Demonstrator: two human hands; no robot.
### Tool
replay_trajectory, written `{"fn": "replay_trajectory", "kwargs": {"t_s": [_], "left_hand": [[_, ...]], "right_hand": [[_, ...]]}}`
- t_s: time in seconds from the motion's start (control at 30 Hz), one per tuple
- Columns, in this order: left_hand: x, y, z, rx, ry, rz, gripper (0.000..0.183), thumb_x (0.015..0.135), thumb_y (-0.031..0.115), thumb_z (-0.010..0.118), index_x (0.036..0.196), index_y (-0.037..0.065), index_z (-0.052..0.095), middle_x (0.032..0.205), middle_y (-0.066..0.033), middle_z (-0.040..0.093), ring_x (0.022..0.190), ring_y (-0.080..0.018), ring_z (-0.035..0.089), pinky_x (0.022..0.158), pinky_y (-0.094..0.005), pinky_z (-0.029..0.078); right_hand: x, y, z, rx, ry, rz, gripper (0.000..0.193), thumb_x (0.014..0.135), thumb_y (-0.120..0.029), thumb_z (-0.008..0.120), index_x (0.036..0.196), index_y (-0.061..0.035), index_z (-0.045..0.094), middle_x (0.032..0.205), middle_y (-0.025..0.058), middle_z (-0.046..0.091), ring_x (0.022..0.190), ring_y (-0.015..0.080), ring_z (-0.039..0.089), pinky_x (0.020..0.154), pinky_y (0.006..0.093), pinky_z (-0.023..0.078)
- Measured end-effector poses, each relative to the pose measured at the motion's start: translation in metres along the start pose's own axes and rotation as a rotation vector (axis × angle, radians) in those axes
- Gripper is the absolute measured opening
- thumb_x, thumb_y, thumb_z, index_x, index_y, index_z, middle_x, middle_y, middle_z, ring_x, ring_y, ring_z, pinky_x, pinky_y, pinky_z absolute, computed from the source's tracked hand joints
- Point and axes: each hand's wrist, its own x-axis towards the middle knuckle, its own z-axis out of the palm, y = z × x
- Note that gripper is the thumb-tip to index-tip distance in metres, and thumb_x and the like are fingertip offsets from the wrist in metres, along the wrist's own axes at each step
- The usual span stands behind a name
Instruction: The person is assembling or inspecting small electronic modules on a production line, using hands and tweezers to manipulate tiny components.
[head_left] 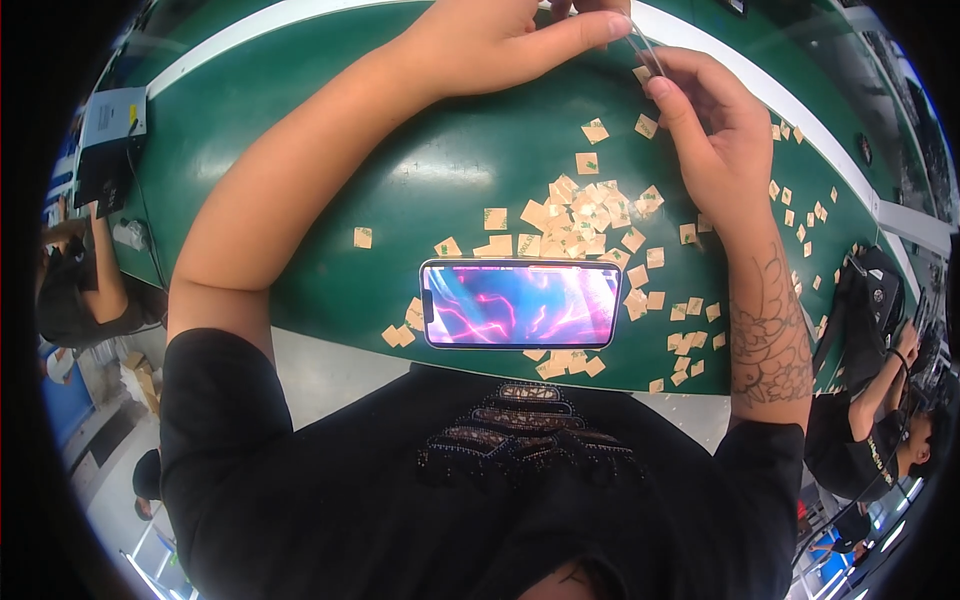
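Right hand point(725, 120): pinched on slim piece point(646, 48)
Left hand point(485, 45): thumb at piece; can't tell grip
Tan squares point(590, 218): around right hand
Phone point(520, 306): bodyward of both hands

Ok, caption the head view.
Left hand and right hand at a thin object; lit phone, scattered beige squares on a green table.

The table point(320, 250) is green. The squares point(587, 163) are tan with green marks. The phone screen point(520, 305) has wiggly pink lines on blue. The shirt point(400, 490) is black.
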Motion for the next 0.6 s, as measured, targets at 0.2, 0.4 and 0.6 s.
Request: {"fn": "replay_trajectory", "kwargs": {"t_s": [0.2,0.4,0.6], "left_hand": [[0.003,-0.002,0.003,-0.018,0.058,0.041,0.009,0.097,0.008,0.069,0.093,0.001,0.064,0.078,-0.0093,0.064,0.069,-0.0168,0.062,0.063,-0.0308,0.048],[0.003,-0.001,0.001,0.098,0.040,0.141,0.008,0.095,0.006,0.072,0.093,0.002,0.066,0.079,-0.0104,0.066,0.069,-0.0198,0.064,0.064,-0.0316,0.049],[0.002,-0.003,0.000,0.077,0.067,0.147,0.011,0.094,0.007,0.073,0.091,0.001,0.065,0.078,-0.0117,0.065,0.069,-0.0214,0.064,0.065,-0.0320,0.050]], "right_hand": [[0.000,0.000,0.000,0.055,-0.014,0.004,0.020,0.101,-0.011,0.071,0.118,-0.0010,0.075,0.096,0.0033,0.074,0.081,0.0080,0.067,0.072,0.0221,0.053],[-0.002,-0.005,-0.003,0.165,-0.112,0.079,0.020,0.105,-0.012,0.066,0.119,-0.0007,0.075,0.099,0.0038,0.074,0.081,0.0065,0.065,0.071,0.0214,0.053],[-0.002,-0.009,-0.001,0.174,-0.110,0.101,0.022,0.107,-0.010,0.062,0.122,0.0012,0.073,0.102,0.0032,0.072,0.079,0.0056,0.060,0.071,0.0214,0.049]]}}
